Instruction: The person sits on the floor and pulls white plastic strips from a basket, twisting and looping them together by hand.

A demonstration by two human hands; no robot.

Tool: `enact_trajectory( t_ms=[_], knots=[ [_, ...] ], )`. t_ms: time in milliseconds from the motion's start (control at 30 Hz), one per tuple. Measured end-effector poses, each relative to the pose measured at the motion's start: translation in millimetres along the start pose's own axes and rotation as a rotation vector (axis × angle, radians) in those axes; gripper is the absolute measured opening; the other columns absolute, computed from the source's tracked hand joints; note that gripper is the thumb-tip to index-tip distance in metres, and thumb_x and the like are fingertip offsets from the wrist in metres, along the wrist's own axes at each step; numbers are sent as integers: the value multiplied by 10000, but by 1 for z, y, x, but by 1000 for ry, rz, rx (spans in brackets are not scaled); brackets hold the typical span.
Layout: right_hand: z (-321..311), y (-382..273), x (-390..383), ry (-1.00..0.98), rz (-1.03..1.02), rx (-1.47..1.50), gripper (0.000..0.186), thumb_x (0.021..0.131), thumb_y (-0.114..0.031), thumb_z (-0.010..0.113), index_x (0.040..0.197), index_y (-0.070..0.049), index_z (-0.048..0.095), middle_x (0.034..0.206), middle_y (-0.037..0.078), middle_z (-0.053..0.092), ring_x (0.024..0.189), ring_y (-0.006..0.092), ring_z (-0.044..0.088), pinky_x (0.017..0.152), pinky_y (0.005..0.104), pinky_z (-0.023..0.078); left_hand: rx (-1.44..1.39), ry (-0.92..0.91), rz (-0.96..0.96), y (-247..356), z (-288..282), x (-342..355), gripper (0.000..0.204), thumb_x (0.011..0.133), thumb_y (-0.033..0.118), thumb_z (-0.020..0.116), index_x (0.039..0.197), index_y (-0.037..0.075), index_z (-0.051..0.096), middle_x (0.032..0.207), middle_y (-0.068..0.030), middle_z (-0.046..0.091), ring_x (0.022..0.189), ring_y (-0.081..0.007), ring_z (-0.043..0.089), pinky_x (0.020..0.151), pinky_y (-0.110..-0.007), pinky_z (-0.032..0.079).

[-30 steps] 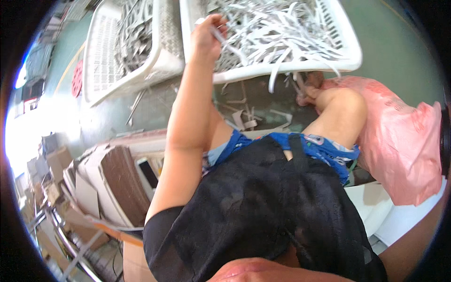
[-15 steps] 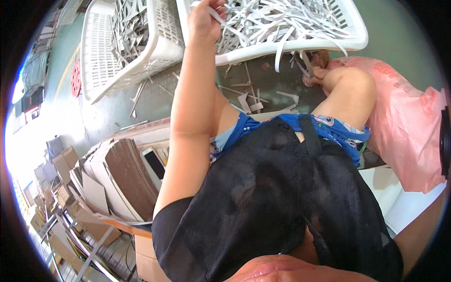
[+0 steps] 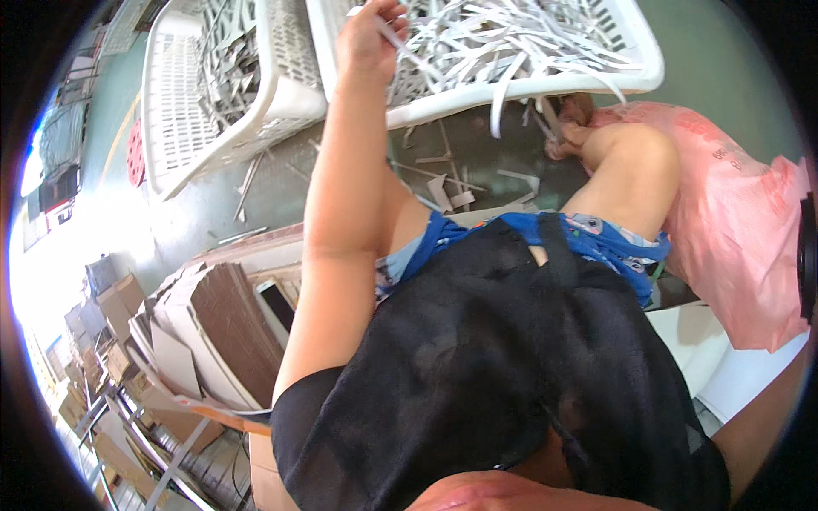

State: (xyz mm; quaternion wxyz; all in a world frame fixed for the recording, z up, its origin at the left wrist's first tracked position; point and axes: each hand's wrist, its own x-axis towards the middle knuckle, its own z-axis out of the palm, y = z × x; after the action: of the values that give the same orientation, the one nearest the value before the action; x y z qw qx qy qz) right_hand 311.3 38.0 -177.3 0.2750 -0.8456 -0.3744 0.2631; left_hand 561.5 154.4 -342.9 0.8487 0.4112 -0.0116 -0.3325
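My left hand point(image 3: 368, 43) is stretched out over the near left part of a white plastic basket point(image 3: 537, 92). Its fingers are closed on a whitish paper strip point(image 3: 407, 56), which slants down to the right from the hand. A tangled heap of similar white and grey strips point(image 3: 520, 43) fills the basket, and a few hang over its near rim. My right forearm point(image 3: 763, 426) runs out at the right edge, next to a pink plastic bag point(image 3: 724, 247); the right hand itself does not show.
Another white basket point(image 3: 298, 94) with grey scraps point(image 3: 230, 60) stands to the left. Loose scraps point(image 3: 439, 189) litter the floor by my feet. Beside my left arm, a phone point(image 3: 274, 302) lies by stacked cardboard sheets point(image 3: 226, 324). Cartons point(image 3: 119, 298) stand farther left.
The whole view has shifted slightly, with the baskets a little farther left. My left hand keeps its place over the basket with the strip.
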Motion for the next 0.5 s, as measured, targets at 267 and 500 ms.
enact_trajectory(
  t_ms=[267,500],
  knots=[
    [-2,-8,-4,-14,5,-8,298,984,-203,584,1143,34,668,987,112,686,868,191,640,811,325,510,16,-64,1,10,1,-4,247,1053,277,502,990,65,610,868,-61,630,716,-170,565,647,-310,475],
    [9,-14,10,-4,-12,4,300,989,-200,572,1144,39,664,996,112,682,875,189,635,819,323,508,184,133,32,43,14,-56,311,1085,274,452,1021,30,634,939,-96,656,805,-205,572,746,-350,472]
  ],
)
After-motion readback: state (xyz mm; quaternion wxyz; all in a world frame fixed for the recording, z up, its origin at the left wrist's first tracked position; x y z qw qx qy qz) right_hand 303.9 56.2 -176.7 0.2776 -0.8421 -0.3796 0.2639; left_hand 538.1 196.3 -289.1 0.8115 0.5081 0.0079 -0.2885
